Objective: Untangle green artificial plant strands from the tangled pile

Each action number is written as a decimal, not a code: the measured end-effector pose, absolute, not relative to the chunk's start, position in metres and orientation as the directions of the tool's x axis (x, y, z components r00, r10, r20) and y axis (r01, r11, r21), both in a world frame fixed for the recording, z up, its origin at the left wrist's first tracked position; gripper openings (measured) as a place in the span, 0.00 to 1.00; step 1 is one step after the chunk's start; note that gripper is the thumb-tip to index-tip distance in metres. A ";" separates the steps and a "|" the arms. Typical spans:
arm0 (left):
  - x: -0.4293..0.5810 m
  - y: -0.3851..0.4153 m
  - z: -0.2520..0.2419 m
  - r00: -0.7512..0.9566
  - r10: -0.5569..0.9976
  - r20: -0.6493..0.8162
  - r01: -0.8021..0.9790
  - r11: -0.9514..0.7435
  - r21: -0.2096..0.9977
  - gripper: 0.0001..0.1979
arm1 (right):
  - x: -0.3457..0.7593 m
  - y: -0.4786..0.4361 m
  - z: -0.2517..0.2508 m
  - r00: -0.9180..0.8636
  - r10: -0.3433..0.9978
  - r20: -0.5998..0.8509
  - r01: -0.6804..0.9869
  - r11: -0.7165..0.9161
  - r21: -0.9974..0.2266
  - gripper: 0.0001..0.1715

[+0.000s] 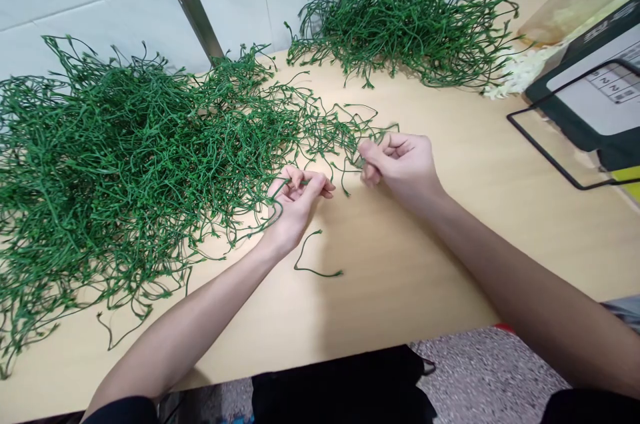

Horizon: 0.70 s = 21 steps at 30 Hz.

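A large tangled heap of thin green plastic stems (125,144) with small forked tips spreads over the left of the table. At its right edge my left hand (297,204) is closed, palm up, with a green stem (275,201) running across the fingers and curling by the wrist. My right hand (403,161) pinches beside the heap's thin right end. Green strands show at its fingertips, blurred, and one seems held between thumb and fingers. A single bent stem (315,271) lies on the table just below my left hand.
A second pile of green stems (400,24) lies at the back by the tiled wall (240,4). To the right are a black wire frame (545,151), a dark printed box (585,77) and white pieces (520,71). A metal post (190,4) stands behind the heap.
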<state>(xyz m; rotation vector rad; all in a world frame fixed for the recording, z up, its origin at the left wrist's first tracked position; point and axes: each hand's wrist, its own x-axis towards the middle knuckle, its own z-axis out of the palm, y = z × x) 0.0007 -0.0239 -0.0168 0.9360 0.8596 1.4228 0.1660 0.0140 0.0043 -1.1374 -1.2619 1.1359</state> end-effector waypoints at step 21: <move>-0.004 -0.032 -0.008 0.459 0.868 0.188 -0.047 -0.187 0.981 0.10 | 0.162 -0.004 0.033 -0.467 0.691 0.551 0.187 0.686 -0.703 0.06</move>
